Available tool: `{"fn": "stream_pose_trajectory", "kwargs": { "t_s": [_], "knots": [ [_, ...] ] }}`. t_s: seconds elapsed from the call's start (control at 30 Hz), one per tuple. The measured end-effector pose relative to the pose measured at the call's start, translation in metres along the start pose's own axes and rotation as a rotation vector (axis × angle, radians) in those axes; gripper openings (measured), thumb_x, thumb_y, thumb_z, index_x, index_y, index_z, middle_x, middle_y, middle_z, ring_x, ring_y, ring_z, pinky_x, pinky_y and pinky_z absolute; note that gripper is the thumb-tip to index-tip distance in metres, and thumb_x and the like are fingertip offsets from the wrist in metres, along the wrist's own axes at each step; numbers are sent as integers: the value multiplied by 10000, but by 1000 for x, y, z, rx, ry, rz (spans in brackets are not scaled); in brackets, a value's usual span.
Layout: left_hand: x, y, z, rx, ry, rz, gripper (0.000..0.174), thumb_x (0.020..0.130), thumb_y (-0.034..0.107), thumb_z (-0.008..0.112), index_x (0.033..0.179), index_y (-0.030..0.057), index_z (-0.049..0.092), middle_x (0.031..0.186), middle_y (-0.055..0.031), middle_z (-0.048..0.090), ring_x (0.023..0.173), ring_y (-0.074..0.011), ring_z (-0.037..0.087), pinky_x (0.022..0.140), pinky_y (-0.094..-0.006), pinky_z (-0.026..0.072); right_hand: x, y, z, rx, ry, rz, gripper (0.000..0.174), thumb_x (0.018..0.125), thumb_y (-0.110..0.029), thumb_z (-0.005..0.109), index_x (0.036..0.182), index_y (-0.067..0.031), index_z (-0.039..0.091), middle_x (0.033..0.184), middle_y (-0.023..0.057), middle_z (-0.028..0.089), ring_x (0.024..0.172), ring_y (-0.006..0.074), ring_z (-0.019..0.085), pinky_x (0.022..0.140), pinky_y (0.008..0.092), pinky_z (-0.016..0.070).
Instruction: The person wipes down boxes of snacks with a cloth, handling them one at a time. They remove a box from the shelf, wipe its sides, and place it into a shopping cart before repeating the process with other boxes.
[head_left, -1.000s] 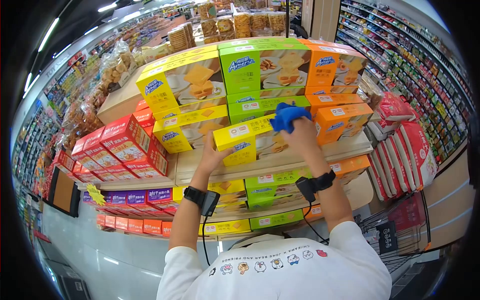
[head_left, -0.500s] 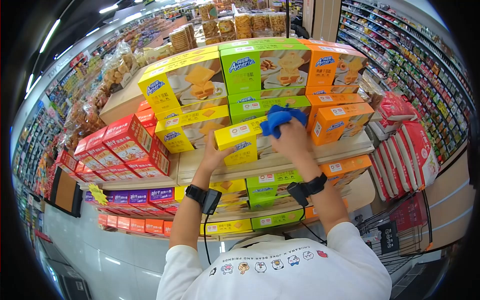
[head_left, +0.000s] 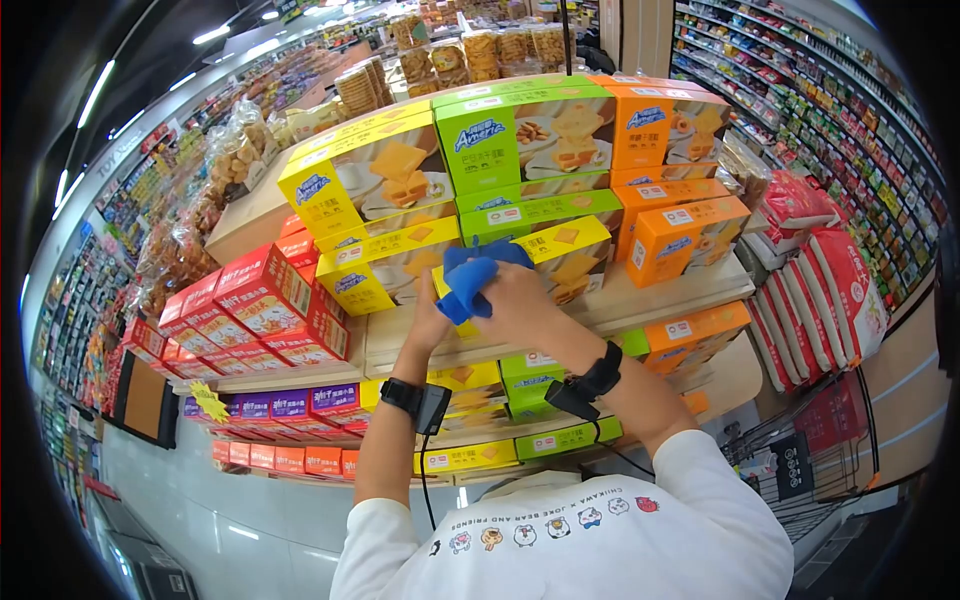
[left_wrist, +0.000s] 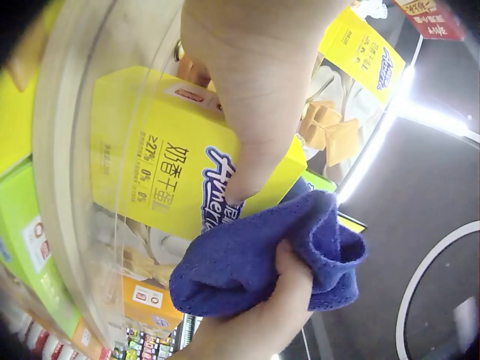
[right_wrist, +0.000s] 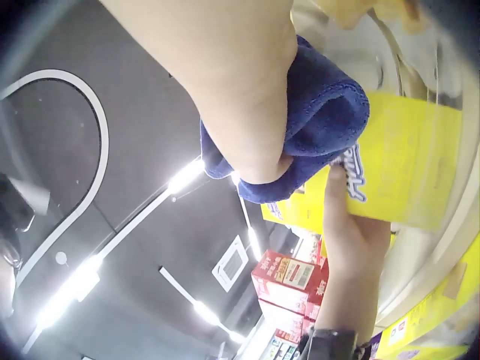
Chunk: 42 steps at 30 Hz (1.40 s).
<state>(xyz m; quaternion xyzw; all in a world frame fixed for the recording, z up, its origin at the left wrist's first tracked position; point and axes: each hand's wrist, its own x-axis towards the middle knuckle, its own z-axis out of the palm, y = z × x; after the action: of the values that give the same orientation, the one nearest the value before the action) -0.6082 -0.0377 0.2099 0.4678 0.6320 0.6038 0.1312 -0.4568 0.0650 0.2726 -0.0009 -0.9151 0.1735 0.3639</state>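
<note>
My left hand [head_left: 428, 318] holds the left end of a yellow cake box [head_left: 568, 248] on the display shelf, its thumb lying on the printed front in both wrist views. A bunched blue cloth [head_left: 472, 278] is gripped in my right hand [head_left: 525, 308]. The cloth is at the box's left end, close beside the left hand, and covers part of the box in the head view. In the left wrist view the cloth [left_wrist: 240, 255] overlaps the box's edge by the left thumb.
Green boxes [head_left: 480, 150] and orange boxes [head_left: 665, 245] are stacked behind and to the right. Red boxes [head_left: 262, 300] stand at the left. More boxes fill the lower shelves. Rice-like bags [head_left: 840, 300] and a shopping cart [head_left: 800, 470] are at the right.
My right hand has swept the blue cloth leftward, from the yellow box's right part to its left end. The left hand has stayed at the box's left end.
</note>
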Motion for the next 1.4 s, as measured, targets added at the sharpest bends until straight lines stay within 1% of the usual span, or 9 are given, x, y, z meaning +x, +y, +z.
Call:
{"fn": "stream_pose_trajectory", "kwargs": {
  "t_s": [0.1,0.2,0.43,0.53,0.93,1.17,1.23,1.33,1.4],
  "knots": [
    [-2,-16,-3,-237,-63,-25,553,764,48,735,1186,54,378,1090,-85,560,1026,-173,567,894,-318,477,-7,16,-16,-37,8,43,307,676,-194,698,967,-113,648,952,150,647,894,348,625,760,433,521],
    [-5,-11,1,-274,-55,-79,543,751,37,734,1178,78,400,1094,-64,568,957,-142,574,809,-269,484,-16,34,-38,-122,55,143,290,687,-201,699,961,-120,651,940,151,645,883,353,622,750,435,517],
    [-3,-11,-2,-245,-66,-96,609,736,-13,743,1204,48,359,1139,-94,555,1077,-187,563,923,-323,469,-33,82,-65,-247,269,340,233,714,-234,705,896,-98,654,917,145,651,857,339,626,756,431,515],
    [-4,-11,0,-237,-53,-57,592,740,-11,742,1195,51,369,1137,-93,552,1078,-186,558,926,-325,463,-30,78,-66,-278,201,362,236,709,-228,703,898,-95,658,924,144,654,861,338,625,760,437,516],
    [-3,-11,-1,-235,-73,-50,563,754,-5,733,1180,52,370,1115,-85,560,1067,-178,561,911,-314,467,-15,36,-26,-241,143,214,260,685,-243,718,884,-89,653,953,147,645,899,327,625,782,425,512],
    [-1,-3,0,-42,-30,166,436,843,143,672,1171,41,403,1134,-105,563,1055,-195,570,901,-320,468,8,1,25,-79,189,-182,344,656,-208,709,986,-139,642,919,130,649,866,324,637,742,437,522],
    [1,-12,-4,201,-12,287,465,834,141,676,1202,40,411,1151,-116,563,1049,-210,571,904,-329,468,10,-3,22,-34,95,-113,324,661,-206,703,974,-145,644,899,127,650,853,318,640,730,433,526],
    [1,-12,-6,255,-31,218,507,811,94,696,1223,50,403,1151,-109,560,1066,-201,564,916,-331,466,12,-2,10,-37,-39,-14,306,664,-250,707,932,-111,654,891,124,662,880,298,644,748,413,528],
    [-3,-6,-3,-38,-48,87,531,780,61,721,1206,53,403,1145,-104,560,1070,-193,560,918,-328,465,7,2,-3,-67,-57,38,306,668,-275,706,909,-94,655,884,124,668,877,290,647,745,409,529]
  ]
}}
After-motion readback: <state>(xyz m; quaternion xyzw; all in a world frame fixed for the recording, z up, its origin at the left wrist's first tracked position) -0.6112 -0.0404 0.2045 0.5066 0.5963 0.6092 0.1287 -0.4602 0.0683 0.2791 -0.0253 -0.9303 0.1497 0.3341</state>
